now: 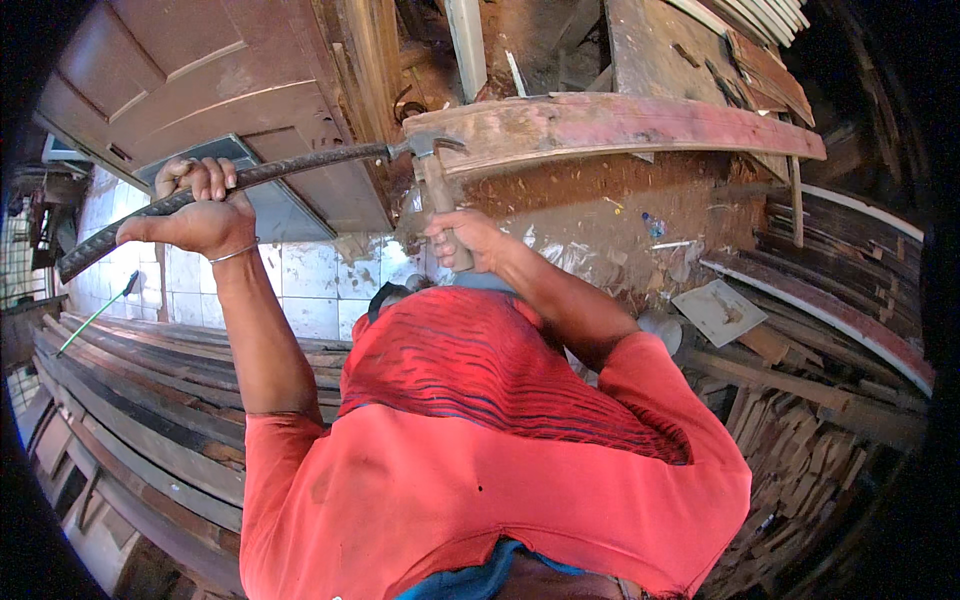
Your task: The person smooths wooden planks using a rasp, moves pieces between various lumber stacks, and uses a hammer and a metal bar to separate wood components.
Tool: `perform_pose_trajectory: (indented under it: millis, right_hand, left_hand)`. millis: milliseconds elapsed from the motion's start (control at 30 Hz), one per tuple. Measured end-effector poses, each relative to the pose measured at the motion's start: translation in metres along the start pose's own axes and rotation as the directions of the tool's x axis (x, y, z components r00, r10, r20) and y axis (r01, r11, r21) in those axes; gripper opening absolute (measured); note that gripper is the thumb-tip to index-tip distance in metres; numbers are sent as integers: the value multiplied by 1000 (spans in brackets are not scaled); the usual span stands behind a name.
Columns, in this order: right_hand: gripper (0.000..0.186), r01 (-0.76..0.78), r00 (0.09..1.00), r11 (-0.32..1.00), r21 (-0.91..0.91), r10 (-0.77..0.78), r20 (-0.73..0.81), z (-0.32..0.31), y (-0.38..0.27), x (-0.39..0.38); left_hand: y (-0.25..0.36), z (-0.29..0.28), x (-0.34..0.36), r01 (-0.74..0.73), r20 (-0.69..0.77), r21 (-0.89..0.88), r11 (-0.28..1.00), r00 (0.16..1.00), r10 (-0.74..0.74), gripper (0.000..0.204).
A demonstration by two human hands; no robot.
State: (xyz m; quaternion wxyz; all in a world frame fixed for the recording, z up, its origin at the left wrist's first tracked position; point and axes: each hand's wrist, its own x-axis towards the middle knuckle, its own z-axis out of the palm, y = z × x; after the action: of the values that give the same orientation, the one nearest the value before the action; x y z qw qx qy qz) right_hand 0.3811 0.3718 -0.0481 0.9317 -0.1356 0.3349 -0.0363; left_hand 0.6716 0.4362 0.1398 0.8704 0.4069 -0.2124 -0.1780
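Note:
My left hand [205,205] is closed round a long dark metal bar [300,163], its thumb lying along the underside. The bar slopes up from the far left toward the middle, and its ridged lower end sticks out past the hand. In my right hand [470,238] is a claw hammer [436,190], gripped low on its wooden handle with the head up. The bar's far tip meets the hammer head, or overlaps it in this view; I cannot tell which. Just behind the hammer lies a thick wooden plank [600,125], partly reddish.
Panelled brown doors [190,60] lean at the upper left. Long timber lengths [150,400] are stacked at left, beside a green stick [95,325]. More boards [850,270] and wood pieces [790,470] lie at right, near a pale square tile [720,312]. Scraps litter the floor.

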Motion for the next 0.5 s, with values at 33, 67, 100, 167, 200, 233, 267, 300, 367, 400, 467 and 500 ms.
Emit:
perform_pose_trajectory:
  millis: [33, 67, 100, 167, 200, 233, 267, 300, 367, 400, 467, 500]
  right_hand:
    - [15, -2, 1000, 1000, 1, 2, 0, -2, -2, -4]
    - [15, 13, 1000, 1000, 20, -13, 0, -4, -4, -8]
    - [17, 28, 1000, 999, 38, -28, 0, -4, -6, -12]
    - [17, 128, 990, 991, 37, -126, -59, -3, -14, -20]
    - [17, 230, 967, 973, 29, -225, -118, 0, -19, -22]
    - [16, 320, 941, 946, 51, -311, -136, 5, -24, -23]
    - [16, 321, 940, 946, 54, -311, -138, 10, -21, -19]
    - [14, 449, 879, 885, 121, -414, -237, 19, -17, -10]
    - [14, 525, 805, 846, 91, -460, -374, 38, -7, -4]
    - [14, 528, 804, 844, 92, -462, -374, 28, -6, -2]
    - [14, -19, 1000, 999, -30, 18, -16, 4, -6, -2]
    - [14, -24, 997, 993, -113, 16, -69, -2, -10, -3]
  left_hand:
    - [1, 0, 0, 3, -13, 4, 1000, 1000, -3, 100]
    - [1, 1, 0, 4, -15, 6, 1000, 1000, -4, 100]
    - [1, 2, -1, 6, -10, 4, 1000, 1000, -6, 100]
    - [1, 3, -1, 5, -10, 5, 1000, 1000, -5, 100]
    - [2, 3, -1, 6, -5, -5, 1000, 1000, -6, 100]
    - [1, 4, -1, 13, 7, -18, 1000, 1000, -13, 100]
    - [0, 5, -1, 16, 9, -17, 1000, 1000, -16, 100]
    - [-1, 6, -1, 10, 10, -3, 1000, 1000, -10, 100]
    - [-2, 6, 0, 0, 12, 10, 1000, 1000, -1, 100]
    - [-4, 2, 0, 8, 19, 3, 1000, 1000, -8, 100]
    - [-3, 1, 4, 13, 29, -5, 1000, 999, -13, 100]
    - [0, 2, 5, 9, -5, 4, 1000, 1000, -9, 100]
